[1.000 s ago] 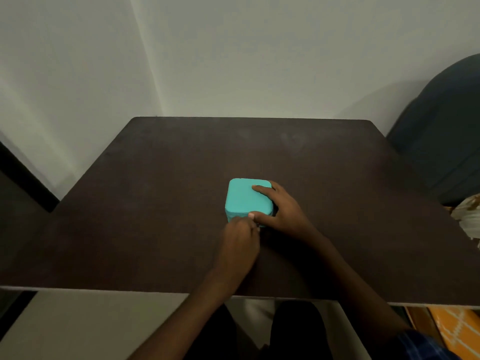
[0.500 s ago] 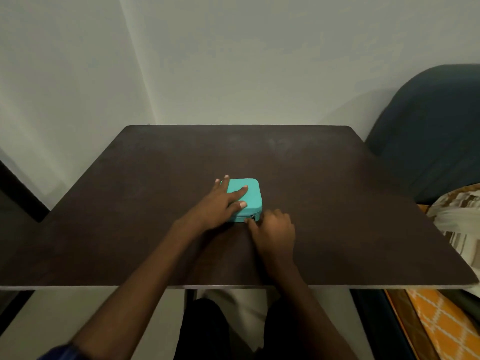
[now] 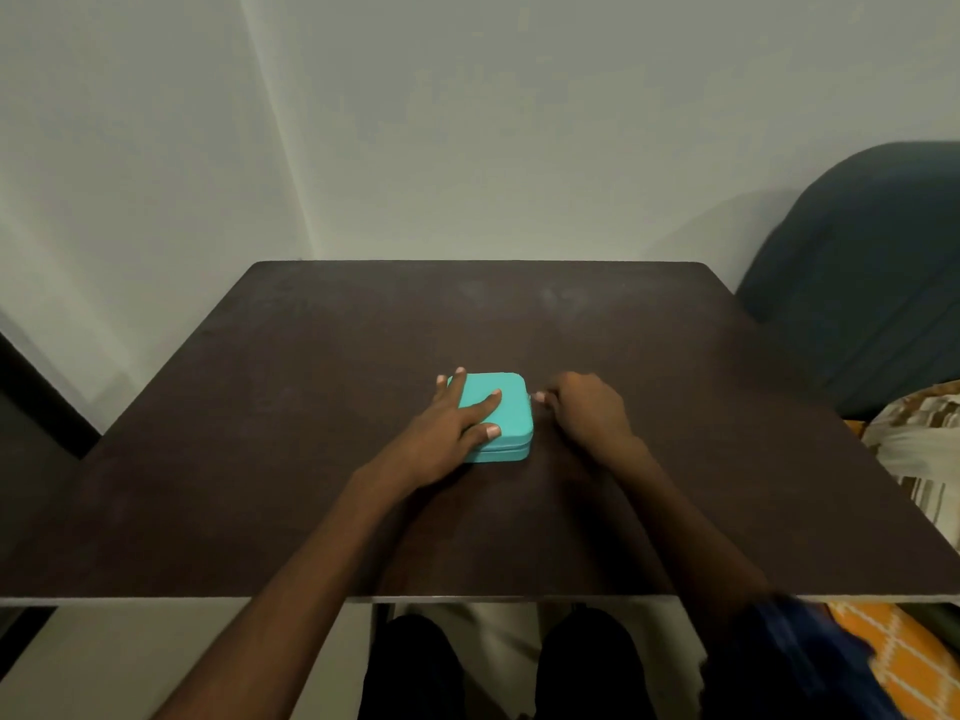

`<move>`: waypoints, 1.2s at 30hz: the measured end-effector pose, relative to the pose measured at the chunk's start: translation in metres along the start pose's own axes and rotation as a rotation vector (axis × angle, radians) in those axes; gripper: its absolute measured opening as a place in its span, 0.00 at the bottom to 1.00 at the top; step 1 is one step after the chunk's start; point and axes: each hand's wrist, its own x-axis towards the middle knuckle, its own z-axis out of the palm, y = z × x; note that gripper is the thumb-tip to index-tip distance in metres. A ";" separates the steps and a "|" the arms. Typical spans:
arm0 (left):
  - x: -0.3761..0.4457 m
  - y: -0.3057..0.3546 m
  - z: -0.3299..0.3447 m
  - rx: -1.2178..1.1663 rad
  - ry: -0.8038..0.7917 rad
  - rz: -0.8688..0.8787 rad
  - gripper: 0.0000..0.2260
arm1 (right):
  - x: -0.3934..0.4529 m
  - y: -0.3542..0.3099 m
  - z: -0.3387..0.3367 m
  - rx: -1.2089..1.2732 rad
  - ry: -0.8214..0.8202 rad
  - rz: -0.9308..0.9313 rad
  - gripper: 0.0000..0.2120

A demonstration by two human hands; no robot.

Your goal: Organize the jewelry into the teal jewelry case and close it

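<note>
Mid-worktop (image 3: 311, 407) sits the shut case (image 3: 511, 407); left hand (image 3: 447, 433) presses flat on its lid, right hand's (image 3: 587, 413) grip pinches something tiny at its right edge.

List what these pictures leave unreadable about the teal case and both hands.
- Inside of the teal jewelry case: hidden in the head view, since the lid is down; no jewelry shows.
- Zipper pull: too small to make out beside the right hand, whose curled fingers hide what they pinch.
- Left part of the lid: covered by the left hand, which lies flat on it.
</note>
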 end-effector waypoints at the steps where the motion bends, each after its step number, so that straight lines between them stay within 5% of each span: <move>1: 0.000 0.000 0.000 -0.004 -0.002 -0.003 0.24 | 0.017 -0.005 -0.003 -0.023 -0.013 -0.063 0.12; 5: 0.000 0.001 0.001 -0.030 0.024 -0.017 0.23 | 0.045 -0.029 -0.013 -0.014 0.006 -0.184 0.12; 9: 0.009 -0.017 -0.002 -0.270 0.330 0.003 0.23 | -0.028 -0.041 -0.002 0.663 0.319 0.215 0.24; 12: 0.020 -0.032 -0.009 -0.496 0.265 0.032 0.23 | -0.106 -0.066 0.030 0.958 0.197 0.264 0.40; 15: 0.019 -0.032 -0.009 -0.581 0.120 0.082 0.18 | -0.117 -0.095 0.050 0.885 0.035 0.115 0.47; 22: 0.010 -0.058 0.003 -0.191 0.575 -0.115 0.21 | 0.007 -0.093 0.061 0.653 0.014 -0.086 0.29; 32: 0.111 -0.131 -0.050 -0.184 0.571 -0.250 0.21 | 0.149 -0.121 0.064 0.559 -0.079 -0.252 0.29; 35: 0.110 -0.137 -0.049 -0.227 0.610 -0.349 0.31 | 0.142 -0.107 0.068 0.581 -0.123 -0.253 0.31; 36: 0.114 -0.140 -0.052 -0.206 0.665 -0.381 0.34 | 0.144 -0.101 0.063 0.572 -0.105 -0.234 0.39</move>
